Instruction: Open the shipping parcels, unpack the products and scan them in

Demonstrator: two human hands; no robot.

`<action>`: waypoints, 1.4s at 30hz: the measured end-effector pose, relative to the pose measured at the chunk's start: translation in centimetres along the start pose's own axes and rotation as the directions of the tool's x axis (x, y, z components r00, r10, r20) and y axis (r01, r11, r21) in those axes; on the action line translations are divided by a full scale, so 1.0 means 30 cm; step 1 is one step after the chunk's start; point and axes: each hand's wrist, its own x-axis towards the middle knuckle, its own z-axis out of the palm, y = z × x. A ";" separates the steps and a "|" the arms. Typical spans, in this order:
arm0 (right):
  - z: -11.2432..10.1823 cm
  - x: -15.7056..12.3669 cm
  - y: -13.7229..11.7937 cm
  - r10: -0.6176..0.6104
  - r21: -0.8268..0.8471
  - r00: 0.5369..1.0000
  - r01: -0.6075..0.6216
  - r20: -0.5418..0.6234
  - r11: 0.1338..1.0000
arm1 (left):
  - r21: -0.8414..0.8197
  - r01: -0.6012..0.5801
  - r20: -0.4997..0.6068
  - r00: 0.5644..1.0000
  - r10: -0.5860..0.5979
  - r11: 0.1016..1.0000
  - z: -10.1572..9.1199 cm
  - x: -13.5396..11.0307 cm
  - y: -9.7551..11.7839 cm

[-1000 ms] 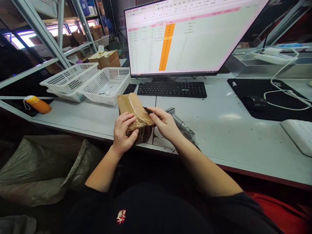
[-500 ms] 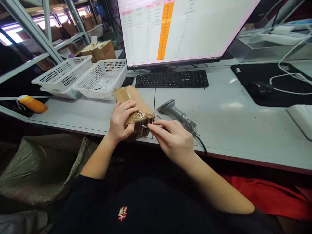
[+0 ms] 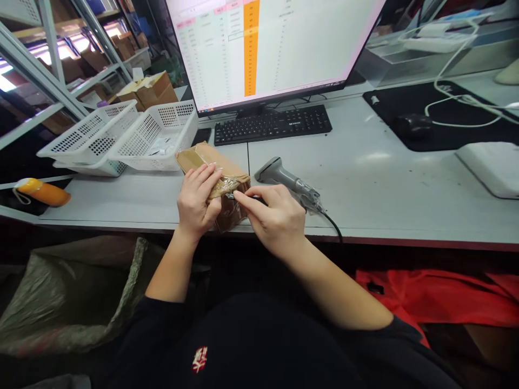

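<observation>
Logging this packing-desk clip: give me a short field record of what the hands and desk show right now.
left hand: grips taped brown parcel at the desk edge
right hand: holds a small blade against the parcel
barcode scanner: lying on desk, behind right hand
white baskets: left of parcel
keyboard: below monitor
</observation>
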 end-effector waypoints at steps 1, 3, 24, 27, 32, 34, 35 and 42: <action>-0.003 0.004 0.014 0.010 -0.003 1.000 -0.010 0.001 1.000 | 0.003 0.002 -0.005 1.000 -0.002 1.000 0.001 0.000 -0.001; -0.015 0.012 0.053 0.049 -0.031 0.998 -0.050 -0.030 0.998 | 0.011 0.009 -0.028 1.000 -0.009 1.000 0.001 -0.002 -0.003; -0.039 0.021 0.034 0.007 -0.041 0.999 -0.009 -0.054 0.999 | 0.003 0.026 -0.073 0.997 -0.026 1.000 0.009 -0.017 0.014; -0.032 0.008 0.014 -0.015 0.027 0.999 0.017 -0.049 1.000 | -0.010 0.031 -0.085 0.996 -0.032 0.999 0.011 -0.010 0.034; 0.015 -0.040 0.068 0.140 0.332 0.990 -0.134 0.006 0.934 | -0.233 -0.039 0.124 0.990 0.070 0.972 -0.062 0.010 -0.031; 0.029 -0.088 0.093 0.195 0.501 0.980 -0.186 0.035 0.845 | -0.274 0.050 0.037 0.998 -0.042 0.961 -0.075 0.031 -0.146; 0.034 -0.115 0.098 0.203 0.548 0.978 -0.196 0.048 0.813 | -0.274 0.155 -0.051 0.983 -0.175 0.949 -0.067 0.045 -0.213; 0.048 -0.181 0.020 0.419 0.699 0.849 -0.512 0.322 0.499 | -0.633 0.606 0.140 0.701 -0.700 0.481 0.123 0.073 -0.402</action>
